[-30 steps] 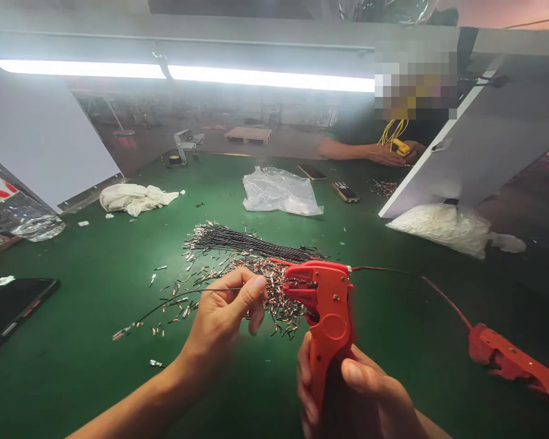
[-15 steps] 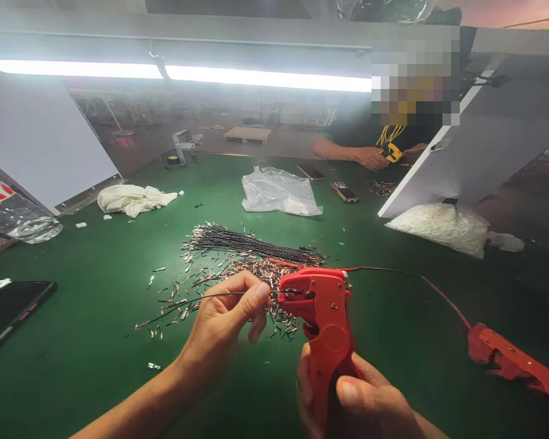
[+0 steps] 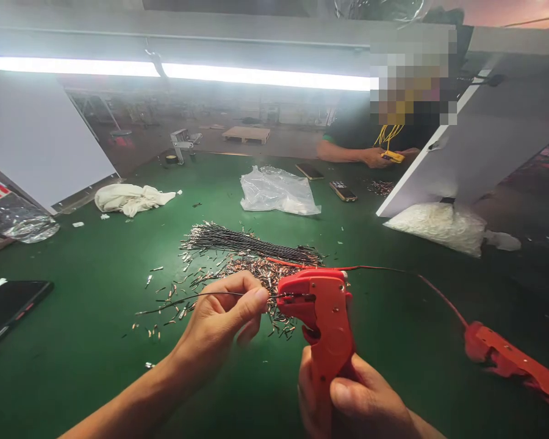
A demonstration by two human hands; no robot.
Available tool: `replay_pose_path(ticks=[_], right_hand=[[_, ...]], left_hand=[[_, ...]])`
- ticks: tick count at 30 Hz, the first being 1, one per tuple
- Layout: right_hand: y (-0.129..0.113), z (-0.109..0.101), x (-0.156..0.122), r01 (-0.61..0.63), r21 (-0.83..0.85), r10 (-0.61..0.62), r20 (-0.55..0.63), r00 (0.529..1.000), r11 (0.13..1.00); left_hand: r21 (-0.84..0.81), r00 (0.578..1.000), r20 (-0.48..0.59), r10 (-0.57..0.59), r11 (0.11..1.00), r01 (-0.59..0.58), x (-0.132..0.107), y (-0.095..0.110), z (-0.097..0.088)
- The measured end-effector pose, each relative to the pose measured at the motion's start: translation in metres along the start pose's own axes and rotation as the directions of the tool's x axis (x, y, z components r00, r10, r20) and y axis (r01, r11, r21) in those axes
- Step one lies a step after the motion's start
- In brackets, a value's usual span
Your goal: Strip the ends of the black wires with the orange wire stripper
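My left hand [image 3: 222,320] pinches a thin black wire [image 3: 183,300] between thumb and forefinger, its free end trailing left over the green table [image 3: 73,341]. The wire's near end enters the jaws of a red wire-stripping tool [image 3: 324,311]. My right hand [image 3: 348,396] is wrapped round that tool's handles at the bottom of the view. Just beyond my hands lie a bundle of black wires [image 3: 251,244] and a scatter of small metal terminals [image 3: 251,274].
A second red tool [image 3: 512,363] lies at the right with a red wire running to it. A phone [image 3: 9,302] lies at the left. A cloth [image 3: 130,198], a plastic bag [image 3: 279,192], a white bag [image 3: 439,225]. A co-worker's hands [image 3: 384,157] work across the table.
The wire's tip has gone further into the tool's jaws. Both hands shifted slightly left and down, and my right hand has closed tighter on the handles.
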State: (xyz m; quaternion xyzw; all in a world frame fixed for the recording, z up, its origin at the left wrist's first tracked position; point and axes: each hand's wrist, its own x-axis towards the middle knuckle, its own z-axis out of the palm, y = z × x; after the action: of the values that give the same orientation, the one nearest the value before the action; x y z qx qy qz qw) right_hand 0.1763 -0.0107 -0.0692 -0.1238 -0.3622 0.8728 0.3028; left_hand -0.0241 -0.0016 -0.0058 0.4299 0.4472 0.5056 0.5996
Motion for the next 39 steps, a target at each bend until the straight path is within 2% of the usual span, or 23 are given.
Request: replay_pose_path(ticks=[6, 12, 17, 20, 25, 30, 33, 35, 37, 39], right_hand=[[0.009, -0.006, -0.002, 0.026, 0.077, -0.027, 0.013, 1.000, 0.997], [0.004, -0.005, -0.003, -0.044, 0.000, 0.044, -0.061, 0.997, 0.999], [0.000, -0.001, -0.004, -0.044, -0.061, 0.037, -0.113, 0.993, 0.997], [0.001, -0.004, -0.005, -0.038, -0.129, 0.027, -0.089, 0.996, 0.991], [-0.002, -0.007, -0.007, -0.132, -0.168, 0.104, -0.166, 0.981, 0.977], [-0.014, 0.005, -0.007, -0.108, -0.066, 0.103, -0.074, 0.992, 0.992], [-0.022, 0.012, -0.006, -0.008, -0.053, 0.006, -0.032, 0.999, 0.999], [-0.028, 0.014, -0.004, 0.113, -0.164, -0.129, -0.087, 0.988, 0.980], [-0.034, 0.014, -0.002, 0.170, -0.364, -0.268, -0.238, 0.934, 0.916], [-0.039, 0.012, -0.001, 0.148, -0.537, -0.389, -0.369, 0.844, 0.830]], left_hand=[[-0.019, 1.000, 0.014, -0.015, 1.000, 0.015, 0.000, 0.002, 0.001], [0.021, 1.000, 0.029, 0.000, 1.000, 0.000, 0.000, 0.000, -0.002], [0.049, 0.998, 0.053, 0.022, 0.998, -0.025, 0.000, 0.001, -0.003], [0.062, 0.998, 0.055, 0.029, 0.998, -0.032, 0.001, 0.002, -0.003], [0.065, 0.999, 0.032, 0.024, 0.998, -0.027, 0.002, -0.002, -0.002], [0.065, 0.998, 0.009, 0.062, 0.996, -0.063, 0.003, -0.002, -0.007], [0.103, 0.993, -0.029, 0.114, 0.989, -0.111, 0.003, 0.001, -0.008], [0.200, 0.986, -0.028, 0.164, 0.968, -0.155, 0.003, 0.003, -0.006], [0.362, 0.967, -0.013, 0.253, 0.903, -0.232, 0.002, 0.003, -0.002], [0.515, 0.936, 0.029, 0.350, 0.798, -0.314, 0.001, 0.000, 0.004]])
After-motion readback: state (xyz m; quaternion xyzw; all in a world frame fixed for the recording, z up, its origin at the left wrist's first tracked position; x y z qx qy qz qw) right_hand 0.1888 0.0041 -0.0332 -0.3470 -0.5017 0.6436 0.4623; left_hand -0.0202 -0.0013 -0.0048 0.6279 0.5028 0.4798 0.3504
